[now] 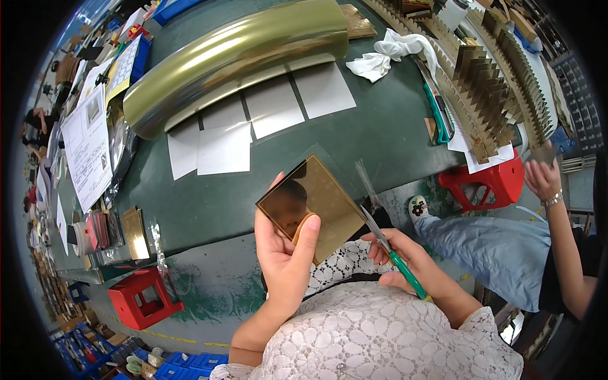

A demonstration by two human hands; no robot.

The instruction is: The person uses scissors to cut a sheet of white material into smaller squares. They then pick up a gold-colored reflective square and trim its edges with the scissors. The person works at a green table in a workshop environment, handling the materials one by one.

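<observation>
My left hand (283,266) grips a square, gold-tinted mirror plate (339,218) by its left edge, thumb across the front face. The plate is tilted up in front of my body, with reflections on its surface. Clear film (326,155) sticks out past its top edge, and a thin clear strip (364,180) stands off beyond its right corner. In my right hand (415,256) is a green-handled utility knife (405,272). Its long metal blade points up and left, at the plate's right edge; whether it touches the plate I cannot tell.
A big gold film roll (240,63) lies on the green table (158,209) above several white sheets (272,107). Another green utility knife (440,111), a white cloth (392,54) and slotted racks of plates (478,82) are at right. Red stools (142,297) stand below. Another person's hand (543,177) holds a small plate.
</observation>
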